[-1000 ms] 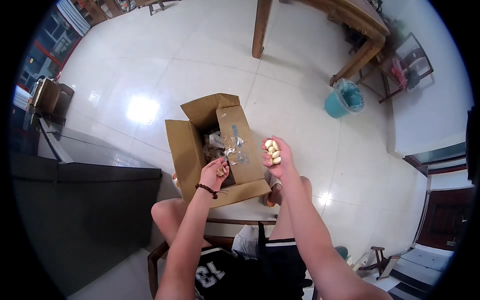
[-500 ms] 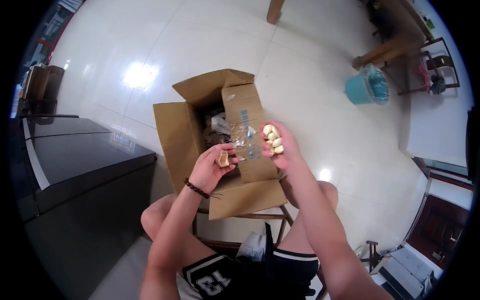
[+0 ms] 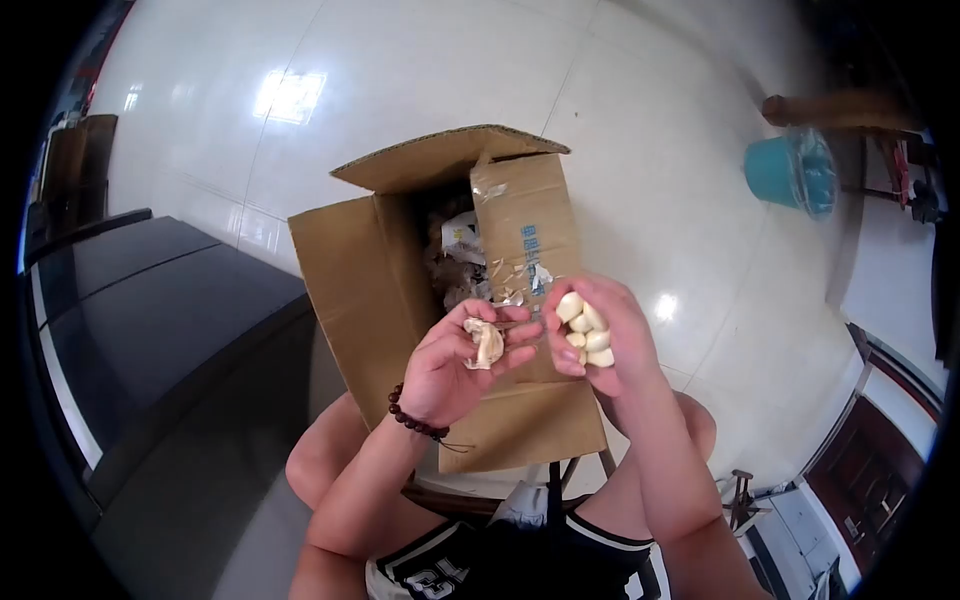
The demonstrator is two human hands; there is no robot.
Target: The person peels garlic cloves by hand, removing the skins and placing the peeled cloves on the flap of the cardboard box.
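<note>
Left hand (image 3: pixel 450 360), palm up and fingers loosely spread, grasps a pale, papery-skinned garlic piece (image 3: pixel 486 345); right hand (image 3: pixel 632 335), just beside it, curls around several smooth, cream-white peeled garlic cloves (image 3: pixel 594 340). Both above an open brown cardboard box (image 3: pixel 340 265) (white and brown scraps (image 3: pixel 462 240) inside), a dark-brown beaded bracelet (image 3: pixel 415 415) circling the left wrist. Well apart, far right: a lined teal plastic bucket (image 3: pixel 770 168) on glossy pale floor tiles (image 3: pixel 660 110).

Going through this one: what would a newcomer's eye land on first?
Probably the cluster of pale peeled garlic cloves cupped in the right hand, near the middle of the view. Just beside it, the left hand holds a papery off-white piece. Beneath both sits an open brown cardboard box, while a turquoise plastic bin stands at upper right.
</note>
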